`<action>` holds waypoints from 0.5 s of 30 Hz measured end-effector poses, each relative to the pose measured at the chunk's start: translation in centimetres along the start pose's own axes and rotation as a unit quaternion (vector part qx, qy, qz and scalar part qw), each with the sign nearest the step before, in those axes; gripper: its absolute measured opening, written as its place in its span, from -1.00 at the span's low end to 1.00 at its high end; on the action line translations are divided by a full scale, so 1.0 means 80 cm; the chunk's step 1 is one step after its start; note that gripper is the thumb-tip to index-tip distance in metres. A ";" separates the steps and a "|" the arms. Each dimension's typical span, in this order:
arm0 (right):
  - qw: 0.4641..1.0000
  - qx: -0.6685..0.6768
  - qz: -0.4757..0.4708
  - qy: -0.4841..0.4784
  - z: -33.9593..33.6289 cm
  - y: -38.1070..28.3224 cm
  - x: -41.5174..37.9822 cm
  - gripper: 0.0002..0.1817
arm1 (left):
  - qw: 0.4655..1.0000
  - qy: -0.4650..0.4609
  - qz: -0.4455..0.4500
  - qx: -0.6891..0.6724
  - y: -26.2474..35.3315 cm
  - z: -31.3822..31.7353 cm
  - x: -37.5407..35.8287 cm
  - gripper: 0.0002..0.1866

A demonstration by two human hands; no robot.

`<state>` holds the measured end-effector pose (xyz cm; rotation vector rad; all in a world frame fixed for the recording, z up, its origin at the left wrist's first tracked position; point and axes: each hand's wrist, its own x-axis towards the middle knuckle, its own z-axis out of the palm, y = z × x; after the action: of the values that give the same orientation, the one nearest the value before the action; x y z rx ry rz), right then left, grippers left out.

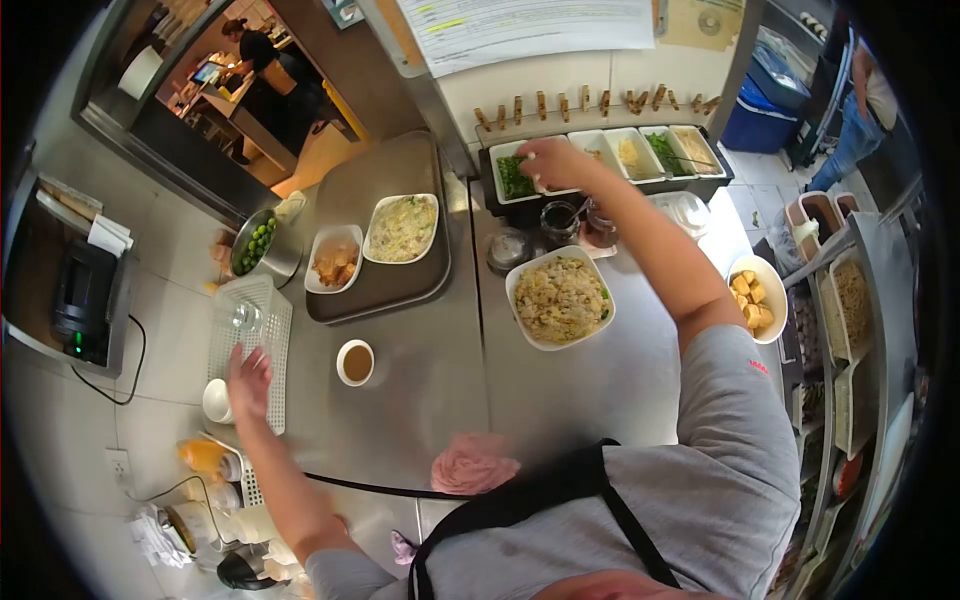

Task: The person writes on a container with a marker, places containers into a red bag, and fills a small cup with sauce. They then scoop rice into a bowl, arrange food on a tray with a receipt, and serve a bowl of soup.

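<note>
pink cloth (472,465) nearest; left hand (248,383) grip open over white rack (250,345); right hand (553,163) grip pinched in chopped greens (514,178).

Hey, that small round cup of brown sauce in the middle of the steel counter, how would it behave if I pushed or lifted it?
The sauce cup looks small and light, so it would probably slide easily on the smooth steel counter. It appears filled near the rim and uncovered, so a quick push or tilt may spill it. It looks like hard ceramic, likely stiff but chippable.
</note>
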<state>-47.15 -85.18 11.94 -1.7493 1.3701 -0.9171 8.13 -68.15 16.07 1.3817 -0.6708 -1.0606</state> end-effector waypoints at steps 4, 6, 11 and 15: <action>0.945 -0.233 -0.043 0.227 -0.132 0.041 -0.014 -0.73 | 0.999 0.024 0.032 0.013 0.021 -0.028 -0.075 -0.53; 0.912 -0.285 0.039 0.292 -0.183 0.039 -0.037 -0.71 | 0.999 0.017 0.025 0.013 0.010 -0.037 -0.103 -0.54; 0.867 -0.360 0.133 0.317 -0.278 0.123 -0.058 -0.65 | 0.999 0.038 0.000 0.000 -0.040 -0.047 -0.136 -0.53; 0.905 -0.299 -0.028 0.301 -0.337 0.220 -0.025 -0.60 | 0.991 0.118 0.067 0.005 0.026 -0.025 -0.143 -0.61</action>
<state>-79.05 -89.28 9.58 -2.0405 2.1940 -1.2232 5.54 -57.38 20.14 1.4240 -0.5859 -0.7747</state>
